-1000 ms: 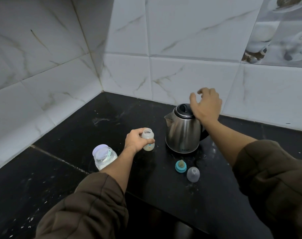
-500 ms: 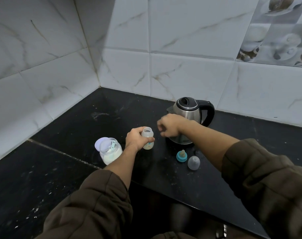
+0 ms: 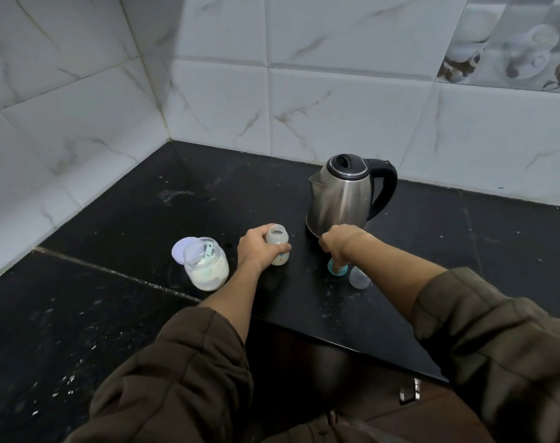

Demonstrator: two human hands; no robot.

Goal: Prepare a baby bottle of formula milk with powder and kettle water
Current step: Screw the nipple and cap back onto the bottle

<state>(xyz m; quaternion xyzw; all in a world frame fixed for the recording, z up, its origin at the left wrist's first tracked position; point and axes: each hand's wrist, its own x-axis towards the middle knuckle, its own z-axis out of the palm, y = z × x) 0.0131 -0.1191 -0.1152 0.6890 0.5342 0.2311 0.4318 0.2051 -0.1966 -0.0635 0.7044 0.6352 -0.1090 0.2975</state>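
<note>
Most of the job looks done: the left hand (image 3: 254, 251) wraps the open, milky bottle (image 3: 277, 245) mid-counter, kettle (image 3: 342, 193) set down behind. Right hand (image 3: 341, 243) fingers pinch the teal teat ring (image 3: 338, 269) near the front edge; capping and shaking remain.

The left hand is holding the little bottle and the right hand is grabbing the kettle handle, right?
Not quite. In the head view the right hand is down on the teal teat ring, not the kettle handle. The left hand does hold the little bottle.
</note>
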